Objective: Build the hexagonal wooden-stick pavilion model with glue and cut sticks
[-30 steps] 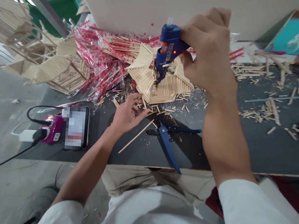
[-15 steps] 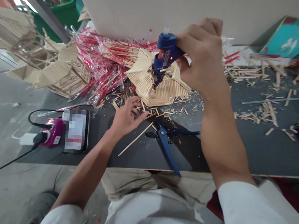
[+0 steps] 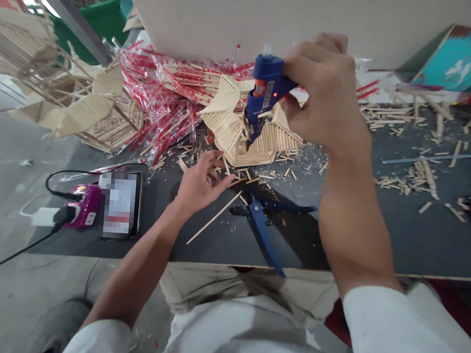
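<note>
My right hand (image 3: 325, 94) is wrapped round a blue hot glue gun (image 3: 263, 95), its red light on and its nozzle pointing down onto a stick-built model (image 3: 246, 137) of pale wooden sticks on the dark table (image 3: 356, 233). My left hand (image 3: 200, 182) rests on the table just in front of the model, fingers curled among short loose stick pieces (image 3: 224, 167); whether it pinches one I cannot tell. A long thin stick (image 3: 214, 218) lies beside that hand.
Blue-handled cutters (image 3: 262, 221) lie near the table's front edge. A pile of red-and-clear wrapped stick packets (image 3: 163, 104) sits behind the model, with more stick structures (image 3: 74, 111) at the left. A phone (image 3: 119, 205) and a purple power strip (image 3: 79, 207) lie at the left; stick scraps (image 3: 413, 175) litter the right.
The glue gun and my right hand have shifted slightly over the model, the nozzle staying on it. My left hand has barely moved.
</note>
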`<state>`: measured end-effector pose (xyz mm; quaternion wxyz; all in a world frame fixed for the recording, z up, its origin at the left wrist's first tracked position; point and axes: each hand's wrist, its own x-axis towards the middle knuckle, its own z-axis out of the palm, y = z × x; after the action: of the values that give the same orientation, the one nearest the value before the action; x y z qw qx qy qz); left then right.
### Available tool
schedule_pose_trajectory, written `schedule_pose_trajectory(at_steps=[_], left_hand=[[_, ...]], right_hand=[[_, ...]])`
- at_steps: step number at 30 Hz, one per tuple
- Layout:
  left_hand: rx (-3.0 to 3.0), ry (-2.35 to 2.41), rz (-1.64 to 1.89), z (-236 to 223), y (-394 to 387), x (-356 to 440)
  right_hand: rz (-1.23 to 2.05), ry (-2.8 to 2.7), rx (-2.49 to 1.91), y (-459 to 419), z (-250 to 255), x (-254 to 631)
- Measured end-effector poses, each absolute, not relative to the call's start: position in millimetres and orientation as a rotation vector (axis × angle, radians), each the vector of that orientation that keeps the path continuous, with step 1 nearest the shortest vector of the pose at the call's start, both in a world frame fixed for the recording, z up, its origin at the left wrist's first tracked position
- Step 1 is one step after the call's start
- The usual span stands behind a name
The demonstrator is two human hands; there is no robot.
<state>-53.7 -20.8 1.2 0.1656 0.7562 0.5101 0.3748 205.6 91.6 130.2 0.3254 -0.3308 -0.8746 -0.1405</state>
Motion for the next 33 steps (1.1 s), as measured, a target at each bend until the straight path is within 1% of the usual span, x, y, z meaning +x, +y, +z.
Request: schedule_pose_trajectory(at_steps=[19, 33], left_hand=[[2.176, 1.438, 1.083, 0.6, -22.0, -54.2], [2.238, 1.401, 1.121, 2.1, -21.8, -54.7]], right_hand=[[-0.355, -2.309, -0.851, 97.5, 125.0, 205.8], [-0.373, -2.315, -0.954, 92.9, 129.3, 207.2]])
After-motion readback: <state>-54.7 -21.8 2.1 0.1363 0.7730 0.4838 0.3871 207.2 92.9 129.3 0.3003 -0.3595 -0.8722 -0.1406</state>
